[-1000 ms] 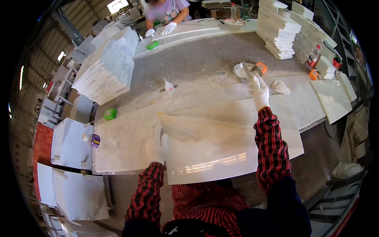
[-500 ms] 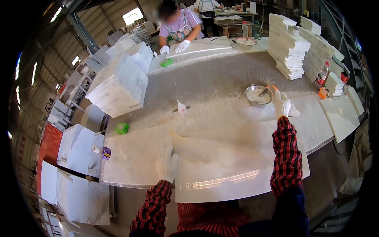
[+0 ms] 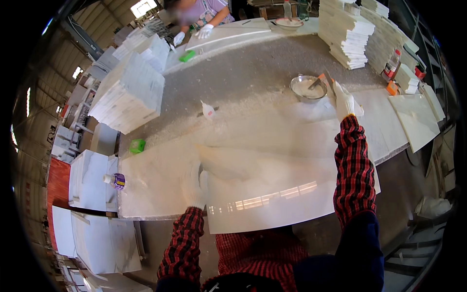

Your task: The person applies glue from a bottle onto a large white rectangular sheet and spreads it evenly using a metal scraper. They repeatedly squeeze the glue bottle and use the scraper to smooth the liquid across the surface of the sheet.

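A glossy white stone slab [image 3: 272, 199] lies before me, its near edge jutting past the table edge. My left hand [image 3: 194, 187], in a white glove, rests by the slab's left edge, fingers stretched forward and slightly blurred. My right hand [image 3: 344, 101], also gloved, is closed on a putty knife [image 3: 329, 79] with its blade pointing up and left. Just left of that blade stands a metal bowl [image 3: 302, 96] of pale paste. Another knife leans in the bowl, its orange handle [image 3: 321, 77] on the rim. A small white scrap [image 3: 359, 109] shows beside my right hand.
White slabs are stacked at the left [image 3: 129, 92] and far right [image 3: 345, 36]. A white squeeze bottle [image 3: 208, 111], a green block [image 3: 137, 145] and a purple-labelled bottle [image 3: 116, 181] sit on the table. Across it, a co-worker's gloved hand [image 3: 205, 31] rests on another slab.
The view has tipped down, so the scene sits higher in it. My right hand has drawn its knife up beside the bowl. My left hand stays by the slab edge.
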A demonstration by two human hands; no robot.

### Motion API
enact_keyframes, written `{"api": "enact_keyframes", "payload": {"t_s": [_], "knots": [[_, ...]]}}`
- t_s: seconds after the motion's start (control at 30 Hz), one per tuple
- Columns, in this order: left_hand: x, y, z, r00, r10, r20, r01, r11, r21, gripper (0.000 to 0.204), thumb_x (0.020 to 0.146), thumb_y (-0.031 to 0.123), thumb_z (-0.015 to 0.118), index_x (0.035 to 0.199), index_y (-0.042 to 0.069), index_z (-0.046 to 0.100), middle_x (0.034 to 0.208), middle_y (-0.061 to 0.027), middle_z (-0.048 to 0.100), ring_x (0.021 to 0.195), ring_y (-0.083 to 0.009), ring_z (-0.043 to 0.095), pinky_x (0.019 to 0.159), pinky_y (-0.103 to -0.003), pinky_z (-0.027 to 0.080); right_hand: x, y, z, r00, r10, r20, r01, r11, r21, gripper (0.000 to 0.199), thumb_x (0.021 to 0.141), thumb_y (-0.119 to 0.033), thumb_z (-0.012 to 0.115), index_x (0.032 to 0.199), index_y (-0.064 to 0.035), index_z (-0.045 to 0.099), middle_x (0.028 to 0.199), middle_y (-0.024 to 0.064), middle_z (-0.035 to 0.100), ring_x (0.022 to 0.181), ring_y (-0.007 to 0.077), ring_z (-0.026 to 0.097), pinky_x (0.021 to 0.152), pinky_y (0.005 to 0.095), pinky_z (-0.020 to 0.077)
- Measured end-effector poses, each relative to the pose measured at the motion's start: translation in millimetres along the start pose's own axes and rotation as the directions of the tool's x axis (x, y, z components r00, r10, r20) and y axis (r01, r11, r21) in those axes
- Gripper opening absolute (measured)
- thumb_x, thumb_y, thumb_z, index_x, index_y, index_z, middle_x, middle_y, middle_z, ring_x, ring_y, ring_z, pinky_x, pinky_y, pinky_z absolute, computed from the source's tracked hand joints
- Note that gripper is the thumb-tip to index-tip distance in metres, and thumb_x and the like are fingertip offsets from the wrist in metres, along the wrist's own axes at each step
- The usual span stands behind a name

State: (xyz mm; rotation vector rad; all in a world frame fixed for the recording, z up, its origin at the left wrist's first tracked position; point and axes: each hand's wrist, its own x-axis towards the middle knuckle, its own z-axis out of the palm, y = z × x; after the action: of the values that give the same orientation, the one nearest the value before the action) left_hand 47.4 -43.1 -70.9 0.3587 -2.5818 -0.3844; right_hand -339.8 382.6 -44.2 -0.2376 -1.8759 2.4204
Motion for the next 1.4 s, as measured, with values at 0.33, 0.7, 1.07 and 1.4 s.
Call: {"api": "enact_keyframes", "payload": {"t_s": [0.33,0.7,1.07,1.4], "knots": [[3,1,1,1.000,-0.016,-0.003,0.016,1.000,0.016,0.041,0.096,0.025,0.065,0.132,0.004,0.063,0.130,-0.0162,0.066,0.126,-0.0386,0.056,0.109,-0.050,0.041,-37,-5,12,0.972,-0.062,0.228,0.125,0.953,-0.276,0.042,0.103,-0.036,0.065,0.121,0.0019,0.072,0.094,0.0067,0.073,0.074,0.0116,0.066,0.065,0.0250,0.0522],[3,5,0,1.000,-0.004,-0.016,0.004,1.000,-0.009,0.040,0.096,0.021,0.066,0.131,0.003,0.063,0.128,-0.0165,0.066,0.120,-0.0385,0.059,0.105,-0.049,0.044,-14,11,18,0.969,-0.084,0.232,0.131,0.972,-0.195,0.040,0.102,-0.030,0.066,0.119,0.0059,0.071,0.099,0.0090,0.074,0.086,0.0144,0.071,0.079,0.0274,0.0574],[7,9,-1,0.999,0.035,-0.040,-0.034,0.999,0.024,0.036,0.097,0.020,0.064,0.129,0.004,0.064,0.125,-0.0142,0.067,0.119,-0.0368,0.059,0.104,-0.048,0.044,-20,1,12,0.665,-0.512,0.544,0.677,0.105,-0.729,0.029,0.088,-0.025,0.070,0.115,-0.0176,0.077,0.111,0.0072,0.073,0.098,0.0302,0.068,0.087,0.0439,0.0551],[8,6,1,0.999,0.008,-0.033,-0.008,1.000,-0.012,0.030,0.095,0.020,0.064,0.121,0.005,0.065,0.118,-0.0124,0.068,0.119,-0.0347,0.059,0.105,-0.047,0.043,11,-14,-1,0.673,-0.269,0.689,0.724,0.049,-0.688,0.023,0.092,-0.026,0.062,0.109,-0.0184,0.077,0.108,0.0127,0.072,0.104,0.0361,0.067,0.087,0.0487,0.0526]]}}
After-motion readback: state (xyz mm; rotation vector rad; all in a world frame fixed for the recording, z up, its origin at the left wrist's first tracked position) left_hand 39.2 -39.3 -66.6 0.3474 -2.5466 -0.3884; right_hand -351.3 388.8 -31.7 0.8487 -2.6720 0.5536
